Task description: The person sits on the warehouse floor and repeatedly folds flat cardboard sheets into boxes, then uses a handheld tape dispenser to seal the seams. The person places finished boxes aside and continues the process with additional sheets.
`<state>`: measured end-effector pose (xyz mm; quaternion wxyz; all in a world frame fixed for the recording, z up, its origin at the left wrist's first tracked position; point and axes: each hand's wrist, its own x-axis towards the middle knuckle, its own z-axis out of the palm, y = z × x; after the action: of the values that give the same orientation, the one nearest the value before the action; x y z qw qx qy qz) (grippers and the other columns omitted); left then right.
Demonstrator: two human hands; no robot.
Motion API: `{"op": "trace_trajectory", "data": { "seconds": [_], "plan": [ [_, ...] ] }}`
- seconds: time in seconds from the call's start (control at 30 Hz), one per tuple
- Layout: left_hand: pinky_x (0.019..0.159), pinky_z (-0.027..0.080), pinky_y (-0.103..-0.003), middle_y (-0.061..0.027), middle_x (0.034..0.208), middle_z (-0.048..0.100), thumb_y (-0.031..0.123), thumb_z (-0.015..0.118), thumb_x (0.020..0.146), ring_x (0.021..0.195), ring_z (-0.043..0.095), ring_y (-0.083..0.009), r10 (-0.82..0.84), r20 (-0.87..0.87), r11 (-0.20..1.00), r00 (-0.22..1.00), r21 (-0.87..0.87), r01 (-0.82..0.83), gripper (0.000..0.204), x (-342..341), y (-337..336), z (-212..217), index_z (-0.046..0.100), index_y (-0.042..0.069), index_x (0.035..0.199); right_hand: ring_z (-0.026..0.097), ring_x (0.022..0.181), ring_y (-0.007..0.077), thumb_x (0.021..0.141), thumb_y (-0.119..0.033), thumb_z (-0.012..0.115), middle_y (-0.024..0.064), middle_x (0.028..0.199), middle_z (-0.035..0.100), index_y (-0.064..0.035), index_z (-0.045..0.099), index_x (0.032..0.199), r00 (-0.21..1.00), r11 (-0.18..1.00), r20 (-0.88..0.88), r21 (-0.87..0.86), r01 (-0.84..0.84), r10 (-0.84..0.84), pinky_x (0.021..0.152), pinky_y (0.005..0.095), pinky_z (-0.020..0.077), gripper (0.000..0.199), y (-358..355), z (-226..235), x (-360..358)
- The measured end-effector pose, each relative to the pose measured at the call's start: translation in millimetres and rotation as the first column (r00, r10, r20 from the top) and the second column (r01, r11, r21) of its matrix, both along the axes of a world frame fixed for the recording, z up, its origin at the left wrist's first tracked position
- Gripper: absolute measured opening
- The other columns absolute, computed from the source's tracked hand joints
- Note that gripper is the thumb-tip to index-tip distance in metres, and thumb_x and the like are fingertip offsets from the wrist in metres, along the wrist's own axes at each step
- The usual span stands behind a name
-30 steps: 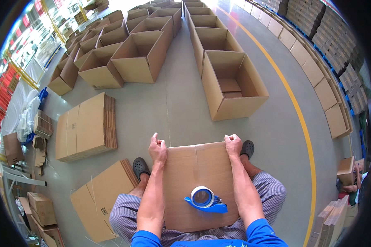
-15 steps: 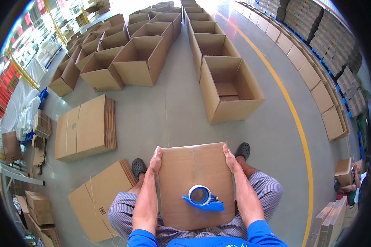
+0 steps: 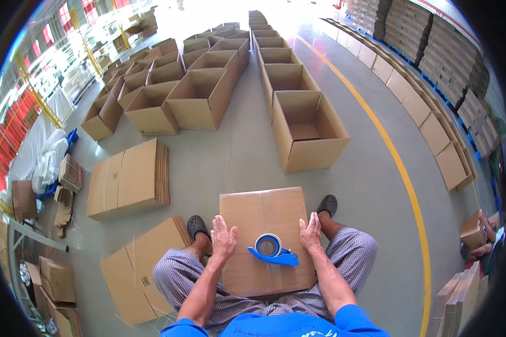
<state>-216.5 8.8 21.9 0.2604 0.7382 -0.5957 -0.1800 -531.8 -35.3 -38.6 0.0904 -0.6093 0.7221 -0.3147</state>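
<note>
- A closed cardboard box (image 3: 258, 216) lies between the seated person's knees, a pale strip of tape running down the middle of its top.
- On that top, toward the near side, rests a blue tape dispenser (image 3: 284, 259) with its roll.
- The left hand (image 3: 224, 240) is over the box's left edge, fingers released and spread, thumb apart; whether it touches the cardboard I cannot tell.
- The right hand (image 3: 310, 231) is at the right edge, fingers extended and gripping nothing; contact is likewise unclear.
- The floor (image 3: 208, 163) is smooth and grey, with a yellow line (image 3: 424, 241) curving along the right.
- Ahead, a row of open boxes (image 3: 317, 156) runs into the far distance; a cluster of open boxes (image 3: 194, 109) stands to its left.
- On the left lie a stack of flat cartons (image 3: 136, 174) and, nearer, a second flat stack (image 3: 152, 255).
- Far right, tall carton piles (image 3: 447, 62) stand on blue pallets.
- At the near right edge, another person (image 3: 488, 227) is beside a small carton (image 3: 472, 232).
</note>
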Motion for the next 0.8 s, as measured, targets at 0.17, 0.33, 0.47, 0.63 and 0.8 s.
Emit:
{"op": "trace_trajectory", "data": {
  "seconds": [0.17,0.33,0.47,0.63,0.8],
  "plan": [
    [0.115,0.020,-0.054,-0.0185,0.149,0.038,0.039,0.061,0.089,0.144,0.026,-0.0340,-0.559,0.192,0.811,0.806,-0.073,0.580,0.065,-54.1,50.1,73.4,0.041,0.004,0.141,0.032,0.140,0.0326,0.091,-0.029,0.061,0.0204,0.148,0.039,0.0036,0.043,0.138,0.851,0.852,-0.141,-0.072,-0.519,0.507,0.116,0.0424,0.0256,0.060,-45.4,51.0,17.8],
    [0.111,0.024,-0.056,-0.0080,0.116,0.060,0.035,0.075,0.074,0.129,0.042,-0.0318,-0.551,0.422,0.782,0.720,-0.042,0.622,0.043,-53.0,62.8,66.3,0.066,0.013,0.110,0.031,0.141,0.0295,0.095,-0.030,0.056,0.0168,0.147,0.043,0.0035,0.048,0.136,0.670,0.687,-0.155,0.110,-0.718,0.726,0.118,0.0398,0.0243,0.054,-103.5,84.5,85.6],
    [0.106,0.024,-0.059,-0.0049,0.087,0.061,0.036,0.079,0.068,0.108,0.048,-0.0311,-0.458,0.451,0.851,0.766,-0.027,0.524,0.027,-58.1,71.2,75.2,0.071,0.013,0.080,0.026,0.144,0.0298,0.099,-0.045,0.044,0.0169,0.152,0.035,0.0032,0.040,0.142,0.641,0.693,-0.269,0.202,-0.692,0.719,0.120,0.0382,0.0201,0.065,-136.8,92.2,124.1],
    [0.105,0.025,-0.056,-0.0050,0.083,0.061,0.038,0.080,0.064,0.102,0.049,-0.0297,-0.357,0.434,0.927,0.827,0.058,0.370,0.030,-50.0,101.8,89.5,0.072,0.012,0.077,0.005,0.149,0.0285,0.097,-0.063,0.026,0.0132,0.160,0.016,-0.0010,0.023,0.151,0.664,0.704,-0.247,0.347,-0.619,0.706,0.121,0.0465,0.0061,0.082,-173.4,82.8,150.2],
    [0.092,0.032,-0.046,-0.0037,0.078,0.061,0.039,0.081,0.064,0.093,0.053,-0.0239,-0.282,0.333,0.957,0.900,0.034,0.288,0.032,-48.7,111.0,79.1,0.071,0.011,0.075,0.002,0.150,0.0295,0.093,-0.069,0.027,0.0116,0.162,0.009,-0.0053,0.022,0.152,0.708,0.703,-0.189,0.438,-0.560,0.681,0.120,0.0498,0.0010,0.087,-158.5,65.7,163.5]
  ]
}}
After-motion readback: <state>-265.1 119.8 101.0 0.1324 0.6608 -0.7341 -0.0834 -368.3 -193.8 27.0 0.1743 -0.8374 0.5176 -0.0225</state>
